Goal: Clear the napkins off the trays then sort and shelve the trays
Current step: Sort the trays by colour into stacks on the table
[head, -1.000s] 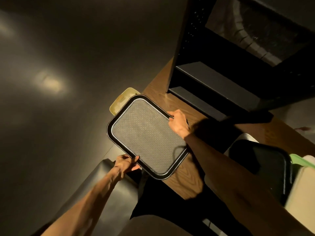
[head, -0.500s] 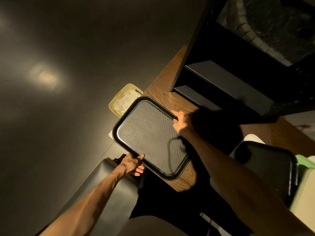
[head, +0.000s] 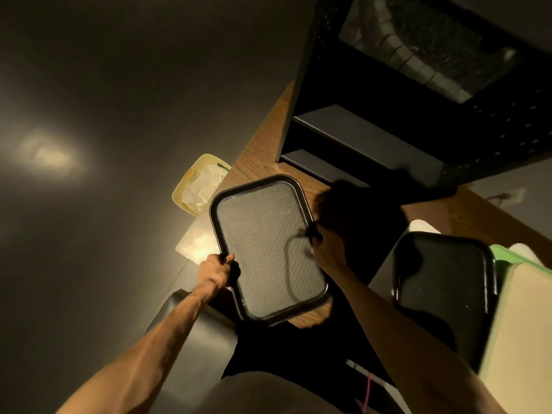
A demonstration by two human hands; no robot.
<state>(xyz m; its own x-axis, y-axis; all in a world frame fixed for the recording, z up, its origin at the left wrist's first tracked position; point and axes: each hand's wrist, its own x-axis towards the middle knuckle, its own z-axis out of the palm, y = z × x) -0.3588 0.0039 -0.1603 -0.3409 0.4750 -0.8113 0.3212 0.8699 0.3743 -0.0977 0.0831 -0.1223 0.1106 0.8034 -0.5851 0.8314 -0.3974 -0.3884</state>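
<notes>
I hold a black tray point(head: 265, 249) with a textured grey face above the near edge of the wooden table point(head: 263, 150). My left hand point(head: 216, 271) grips its left rim and my right hand point(head: 327, 249) grips its right rim. No napkin lies on this tray. A yellow bin point(head: 186, 186) with crumpled white napkins point(head: 206, 186) stands on the floor to the tray's upper left. A second black tray point(head: 442, 297) tops a stack at the right, over a green tray point(head: 507, 259) and beside a cream tray point(head: 534, 339). The black shelf unit point(head: 373, 135) stands on the table behind.
A dark padded seat point(head: 185, 333) sits below the left arm. A pale flat panel point(head: 195, 243) lies on the floor beside the table edge. The floor on the left is dark with a glare spot.
The held tray has turned clockwise so its long side runs away from me, and moved slightly right. The bin with napkins is more uncovered.
</notes>
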